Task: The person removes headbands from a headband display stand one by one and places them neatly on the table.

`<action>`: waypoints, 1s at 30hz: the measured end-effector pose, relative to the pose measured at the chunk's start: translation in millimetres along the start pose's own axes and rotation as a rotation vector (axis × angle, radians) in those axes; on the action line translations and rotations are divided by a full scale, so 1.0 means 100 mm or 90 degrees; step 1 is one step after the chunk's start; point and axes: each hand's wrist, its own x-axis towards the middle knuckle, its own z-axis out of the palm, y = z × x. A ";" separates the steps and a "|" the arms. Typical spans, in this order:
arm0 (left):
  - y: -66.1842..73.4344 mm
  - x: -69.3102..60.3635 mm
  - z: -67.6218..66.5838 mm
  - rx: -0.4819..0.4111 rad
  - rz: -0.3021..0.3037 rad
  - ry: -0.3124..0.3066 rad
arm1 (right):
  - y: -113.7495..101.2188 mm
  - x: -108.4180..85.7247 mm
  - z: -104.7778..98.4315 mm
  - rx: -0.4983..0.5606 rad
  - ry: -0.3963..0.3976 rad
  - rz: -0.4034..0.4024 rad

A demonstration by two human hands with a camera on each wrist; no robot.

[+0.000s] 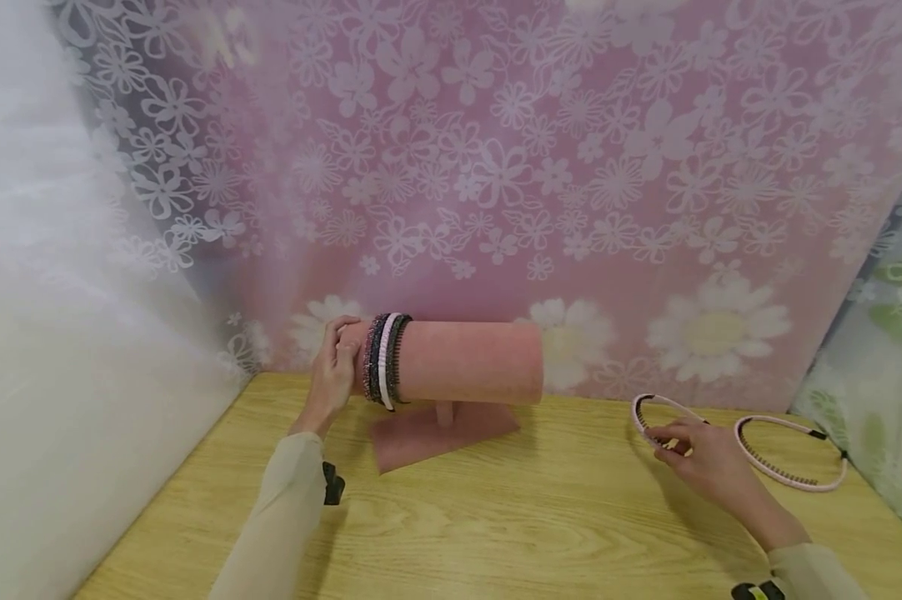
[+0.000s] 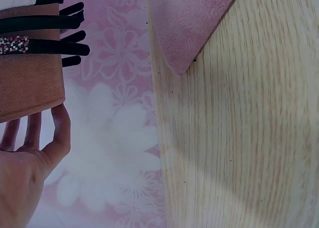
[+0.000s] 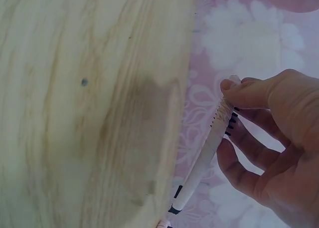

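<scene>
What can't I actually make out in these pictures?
Head view: part of the left end of the pink roll, covered by the left hand.
Head view: the exact number of headbands on the roll, packed too closely to count.
Left wrist view: the rest of those headbands, cut off by the frame edges.
Right wrist view: part of the held headband, hidden under the right hand's thumb.

Headbands (image 1: 383,358), dark and pale: far sides hidden behind the pink roll (image 1: 473,362), packed too closely for me to count. Left hand (image 2: 22,175): cut by the left wrist view's edge. Right sleeve (image 1: 817,571): cropped at the head view's bottom edge.
</scene>
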 end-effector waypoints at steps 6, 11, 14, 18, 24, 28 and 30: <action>0.01 0.00 0.01 0.000 -0.002 -0.005 | 0.09 0.02 0.03 -0.013 -0.066 0.042; 0.01 0.00 0.00 -0.002 -0.011 -0.007 | 0.15 0.02 0.04 -0.030 -0.098 0.052; 0.01 0.00 0.00 -0.001 -0.015 -0.006 | 0.18 0.02 0.06 -0.026 -0.110 0.062; 0.00 0.00 0.00 0.004 -0.010 -0.002 | 0.22 -0.01 0.07 -0.023 -0.124 0.074; -0.02 0.00 0.00 -0.001 -0.006 0.003 | 0.24 -0.03 0.08 -0.028 -0.129 0.063; -0.02 0.00 0.00 -0.001 -0.004 0.001 | 0.28 -0.05 0.08 -0.020 -0.132 0.057; -0.02 0.00 0.00 0.000 -0.001 0.001 | 0.29 -0.06 0.08 -0.017 -0.135 0.060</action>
